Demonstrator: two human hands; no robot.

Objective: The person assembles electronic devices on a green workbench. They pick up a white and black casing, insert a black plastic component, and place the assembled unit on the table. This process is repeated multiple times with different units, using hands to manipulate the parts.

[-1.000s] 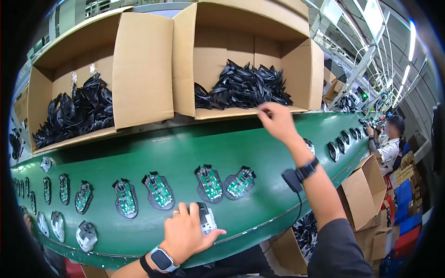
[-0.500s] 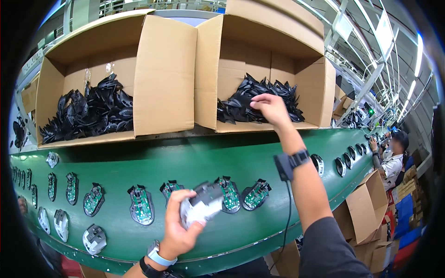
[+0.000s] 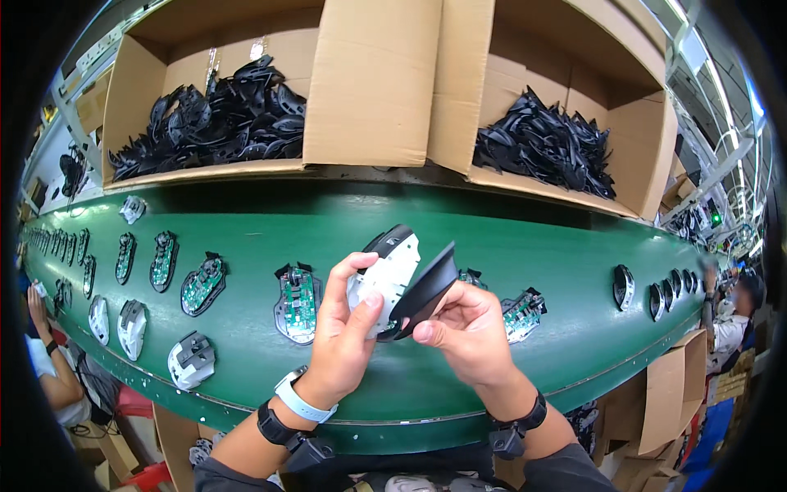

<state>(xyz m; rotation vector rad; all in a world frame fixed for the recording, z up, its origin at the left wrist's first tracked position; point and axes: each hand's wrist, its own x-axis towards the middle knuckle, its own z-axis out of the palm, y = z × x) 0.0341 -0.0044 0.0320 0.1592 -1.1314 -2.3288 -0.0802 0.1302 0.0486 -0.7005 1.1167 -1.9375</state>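
A white-and-black mouse top shell (image 3: 384, 277) is held above the green conveyor belt (image 3: 410, 394), pinched between the thumb and fingers of the left grip (image 3: 340, 338). The right grip (image 3: 474, 338) is clamped on a black curved side panel (image 3: 428, 285), which meets the shell near its lower end but slants away above; the panel appears to be only partly fitted, its seating not yet done. Around them, circuit boards on black bases (image 3: 297, 302) lie uncovered, and white shells (image 3: 192, 361) near the belt's edge look unjoined to any base. Beyond, the right carton (image 3: 461, 78) holds plenty of loose black panels (image 3: 545, 146).
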